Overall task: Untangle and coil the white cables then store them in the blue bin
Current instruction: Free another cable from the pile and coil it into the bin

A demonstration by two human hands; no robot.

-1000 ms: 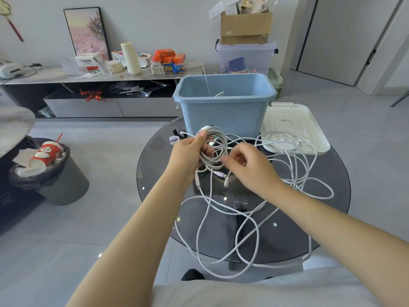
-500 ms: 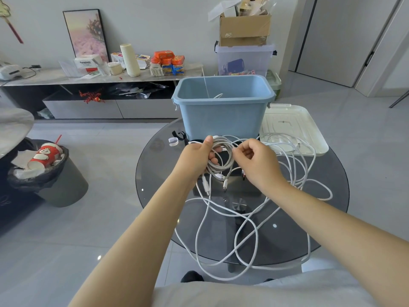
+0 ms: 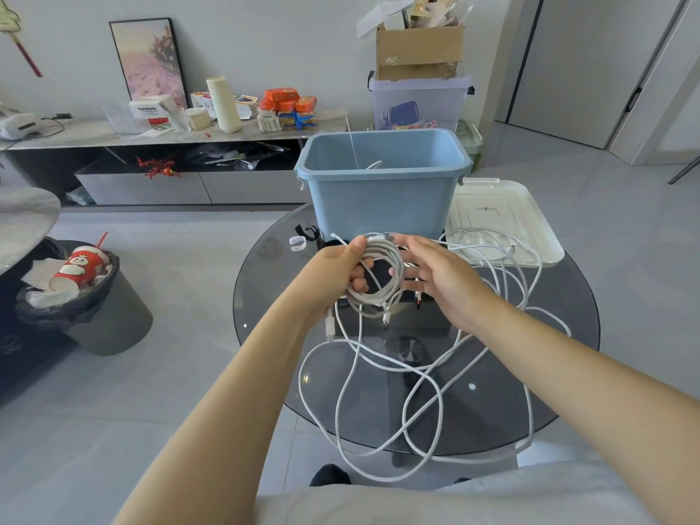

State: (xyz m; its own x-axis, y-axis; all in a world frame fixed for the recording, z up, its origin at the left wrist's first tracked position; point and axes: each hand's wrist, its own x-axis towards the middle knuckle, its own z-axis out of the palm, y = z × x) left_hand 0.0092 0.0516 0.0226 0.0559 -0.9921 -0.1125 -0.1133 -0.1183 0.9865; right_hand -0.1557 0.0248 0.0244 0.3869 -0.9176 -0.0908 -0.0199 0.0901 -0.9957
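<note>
My left hand (image 3: 337, 270) grips a round coil of white cable (image 3: 378, 297) above the round glass table (image 3: 265, 308), just in front of the blue bin (image 3: 378, 202). My right hand (image 3: 439, 278) is beside the coil on its right, fingers spread and fairly straight, touching or close to the loops. Loose ends and plugs hang below the coil. A tangle of long white cables (image 3: 424, 377) spreads over the table and over its near edge. The bin stands open at the table's far side, with a bit of white cable showing inside.
The bin's white lid (image 3: 503, 217) lies to the right of the bin, with cable loops on it. Small black and white clips (image 3: 301, 238) lie left of the bin. A grey waste bin (image 3: 94, 297) stands on the floor at left.
My right hand has opened from a pinch on the cable and now lies spread beside the coil. The coil in my left hand has grown rounder and sits a little lower.
</note>
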